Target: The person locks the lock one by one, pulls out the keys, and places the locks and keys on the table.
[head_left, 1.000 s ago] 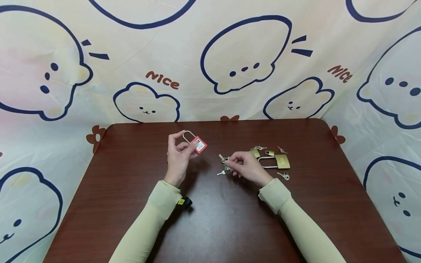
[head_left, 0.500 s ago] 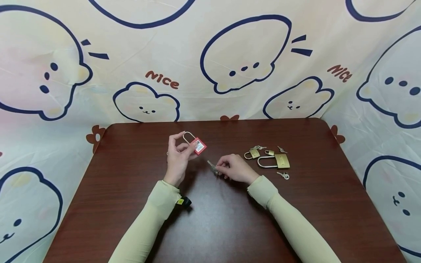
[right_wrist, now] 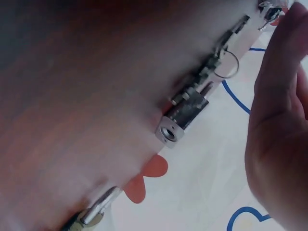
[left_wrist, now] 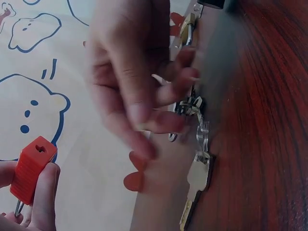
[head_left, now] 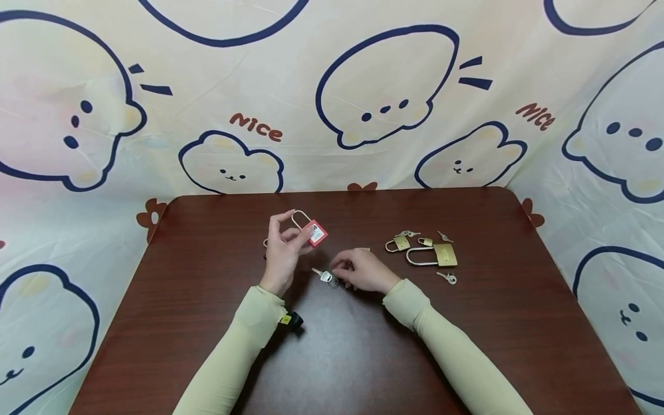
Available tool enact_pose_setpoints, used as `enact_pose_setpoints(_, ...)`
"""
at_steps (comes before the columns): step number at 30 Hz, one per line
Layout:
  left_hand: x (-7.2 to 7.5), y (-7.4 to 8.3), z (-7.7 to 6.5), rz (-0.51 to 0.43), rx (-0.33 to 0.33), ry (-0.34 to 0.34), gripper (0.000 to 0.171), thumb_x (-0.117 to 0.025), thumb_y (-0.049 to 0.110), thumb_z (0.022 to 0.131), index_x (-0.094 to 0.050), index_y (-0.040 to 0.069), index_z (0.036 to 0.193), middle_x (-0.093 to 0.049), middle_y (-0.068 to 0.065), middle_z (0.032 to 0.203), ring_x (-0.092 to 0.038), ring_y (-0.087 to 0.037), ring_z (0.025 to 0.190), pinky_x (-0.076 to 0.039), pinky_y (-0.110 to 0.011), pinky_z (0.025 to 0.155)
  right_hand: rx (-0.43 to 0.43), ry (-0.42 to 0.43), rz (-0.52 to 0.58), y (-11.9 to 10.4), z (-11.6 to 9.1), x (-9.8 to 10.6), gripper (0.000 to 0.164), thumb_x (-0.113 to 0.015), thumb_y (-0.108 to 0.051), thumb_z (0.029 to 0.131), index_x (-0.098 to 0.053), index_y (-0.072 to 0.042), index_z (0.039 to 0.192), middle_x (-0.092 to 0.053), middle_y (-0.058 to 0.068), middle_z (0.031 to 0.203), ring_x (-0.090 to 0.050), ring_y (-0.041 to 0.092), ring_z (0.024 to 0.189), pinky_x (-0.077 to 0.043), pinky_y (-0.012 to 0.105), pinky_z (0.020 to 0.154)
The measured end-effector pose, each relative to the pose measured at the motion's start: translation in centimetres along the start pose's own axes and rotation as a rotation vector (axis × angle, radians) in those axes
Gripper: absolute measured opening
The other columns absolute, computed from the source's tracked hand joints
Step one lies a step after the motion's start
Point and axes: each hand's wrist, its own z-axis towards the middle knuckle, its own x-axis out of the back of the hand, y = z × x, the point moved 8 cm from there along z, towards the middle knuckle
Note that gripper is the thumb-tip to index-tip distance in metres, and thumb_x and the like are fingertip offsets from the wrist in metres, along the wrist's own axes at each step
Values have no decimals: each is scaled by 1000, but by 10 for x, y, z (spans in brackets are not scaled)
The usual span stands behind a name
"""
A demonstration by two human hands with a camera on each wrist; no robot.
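My left hand (head_left: 282, 256) holds up a red padlock (head_left: 315, 231) with a white label, shackle pointing up and left. In the left wrist view the padlock's keyhole end (left_wrist: 41, 149) faces upward between thumb and fingers. Just right of it, my right hand (head_left: 363, 270) hovers low over the table, fingers loosely bent with nothing visible between them. A silver key (head_left: 325, 276) on a ring lies on the table at its fingertips; the left wrist view shows this key (left_wrist: 197, 178) flat on the wood. Another small padlock (right_wrist: 185, 115) and keys (right_wrist: 211, 60) lie near the right hand.
Right of my hands lie a large brass padlock (head_left: 445, 255), a smaller brass padlock (head_left: 402, 243), a tiny one (head_left: 425, 242) and several loose keys (head_left: 447, 278). A metal loop (head_left: 265, 243) peeks out behind the left hand. A patterned cloth (head_left: 332, 161) stands behind the table.
My right hand has carried the keys left from beside the brass padlocks, and this key now lies on the table, released. The left hand with the red padlock has barely moved.
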Motion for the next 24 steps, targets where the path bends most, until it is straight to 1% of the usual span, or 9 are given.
enact_pose_setpoints(2, -1, -1, 0, 3, -3, 4, 63, -76, 19, 85, -39, 13, 137, -66, 0, 81, -68, -17, 74, -63, -35, 67, 21, 49, 15, -3, 0, 6, 26, -66, -13, 92, -66, -4, 117, -74, 8, 84, -65, 16, 55, -54, 24, 45)
enact_pose_setpoints(4, -4, -3, 0, 4, -2, -4, 61, -75, 17, 86, -40, 13, 136, -64, 0, 78, -67, -16, 72, -63, -38, 67, 46, 118, 25, -8, -1, 15, 37, -67, -15, 92, -60, -7, 127, -73, 7, 92, -65, 16, 59, -54, 25, 47)
enact_pose_setpoints(6, -8, -5, -2, -3, 3, -16, 60, -74, 14, 86, -39, 12, 135, -64, 1, 76, -67, -15, 71, -63, -40, 68, 77, 184, 37, -14, -2, 23, 48, -70, -18, 91, -54, -13, 135, -71, 6, 102, -65, 14, 64, -56, 26, 51)
enact_pose_setpoints(8, -13, -7, -3, -10, 10, -28, 60, -74, 14, 87, -38, 10, 135, -63, 2, 75, -67, -14, 70, -63, -38, 67, 98, 245, 35, -19, -4, 29, 53, -72, -20, 89, -51, -19, 138, -68, 5, 109, -64, 11, 69, -56, 27, 56)
enact_pose_setpoints(10, -17, -8, -4, -14, 13, -32, 61, -73, 15, 87, -37, 9, 135, -64, 2, 75, -67, -14, 70, -63, -35, 66, 103, 297, 25, -23, -5, 33, 56, -74, -22, 87, -52, -23, 138, -67, 4, 110, -62, 9, 71, -57, 27, 60)
enact_pose_setpoints(14, -21, -10, -5, 6, 15, -30, 62, -74, 18, 87, -36, 9, 136, -64, 1, 77, -67, -14, 70, -62, -27, 63, 72, 372, -22, -25, -6, 36, 54, -79, -30, 82, -58, -20, 131, -67, 3, 103, -61, 6, 69, -57, 26, 60)
enact_pose_setpoints(18, -25, -13, -6, 26, 34, -57, 65, -73, 20, 88, -33, 7, 137, -64, 0, 84, -67, -15, 72, -61, -26, 63, 50, 439, -142, -29, -5, 40, 48, -79, -40, 80, -64, -17, 119, -68, 1, 96, -61, 6, 65, -55, 27, 59)
enact_pose_setpoints(21, -27, -17, -7, 31, 53, -86, 64, -71, 22, 90, -31, 7, 138, -64, -3, 93, -68, -17, 77, -62, -26, 65, 51, 462, -229, -31, -3, 42, 44, -77, -42, 81, -67, -16, 114, -67, 0, 92, -61, 8, 65, -52, 28, 57)
enact_pose_setpoints(24, -27, -19, -7, 24, 75, -117, 59, -65, 23, 94, -30, 7, 139, -62, -8, 107, -69, -21, 85, -62, -28, 70, 48, 460, -271, -29, -3, 41, 42, -76, -40, 82, -66, -14, 114, -67, 2, 92, -61, 11, 65, -52, 30, 55)
